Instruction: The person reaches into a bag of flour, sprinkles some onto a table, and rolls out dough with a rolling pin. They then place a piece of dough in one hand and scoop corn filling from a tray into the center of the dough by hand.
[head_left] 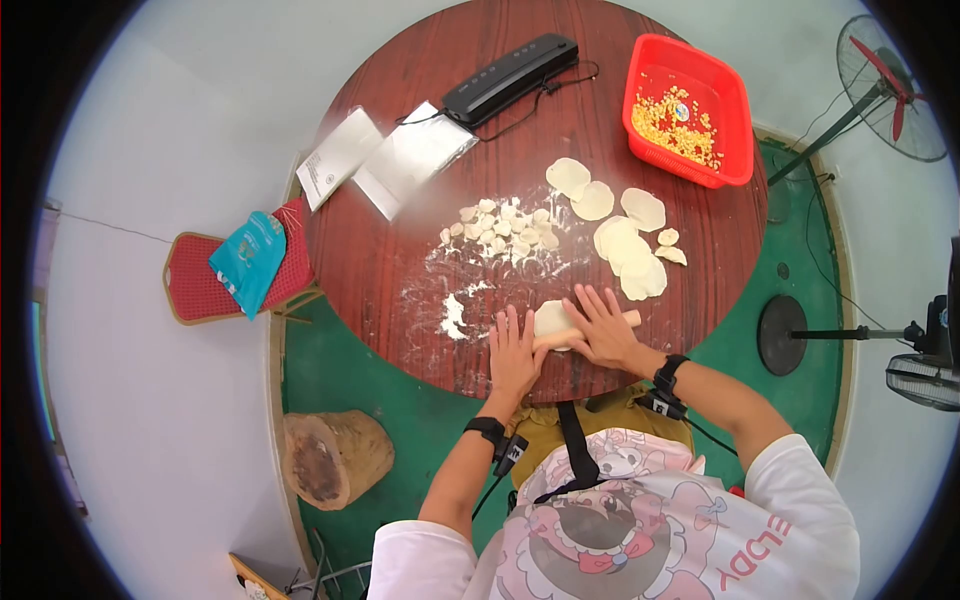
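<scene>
A light wooden rolling pin (562, 339) lies across a round piece of dough (552, 319) near the front edge of the round table. My left hand (513, 354) rests on the pin's left end, its fingers stretched forward. Over the right part of the pin lies my right hand (604, 331), palm down with fingers spread. Small dough pieces (503, 228) sit in scattered flour behind the hands. To their right are several flattened dough rounds (630, 255), some overlapping, and more rounds (580, 188) further back. White flour (453, 316) is heaped left of my left hand.
A red basket (735, 115) with yellow bits stands at the back right of the table (370, 290). A black appliance (510, 78) with a cable and flat bags (410, 160) lie at the back left. Beside the table are a red chair (188, 280), log stool (360, 455) and fans (893, 90).
</scene>
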